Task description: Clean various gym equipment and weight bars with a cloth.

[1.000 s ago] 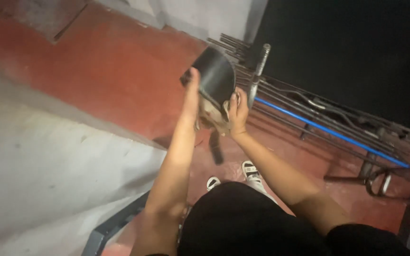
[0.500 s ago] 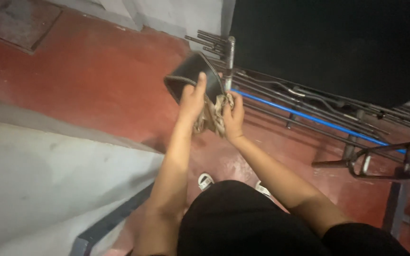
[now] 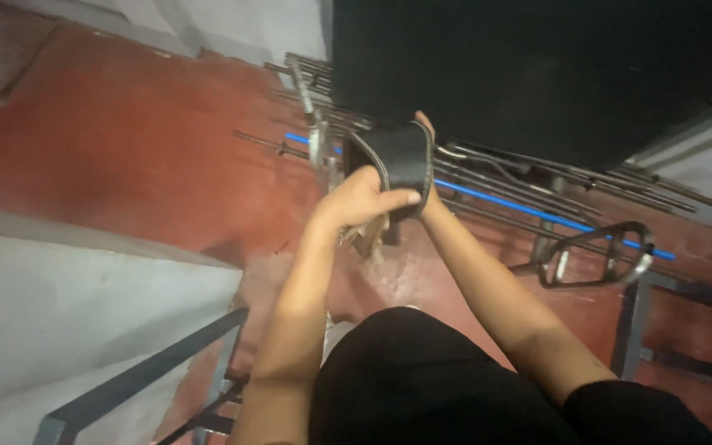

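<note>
Red painted floor (image 3: 142,156) below, steel rods (image 3: 529,194) racked along the dark wall ahead. My left hand (image 3: 364,199) pinches the black strap (image 3: 397,158) over a dirty rag (image 3: 364,237); my right hand (image 3: 428,161) braces behind it, curled tight. Grey ledge (image 3: 84,305) crowds the left; right side is roomier.

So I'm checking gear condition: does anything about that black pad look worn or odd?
Yes. The black pad, held by the left hand and right hand, has pale frayed strips hanging below it.
</note>
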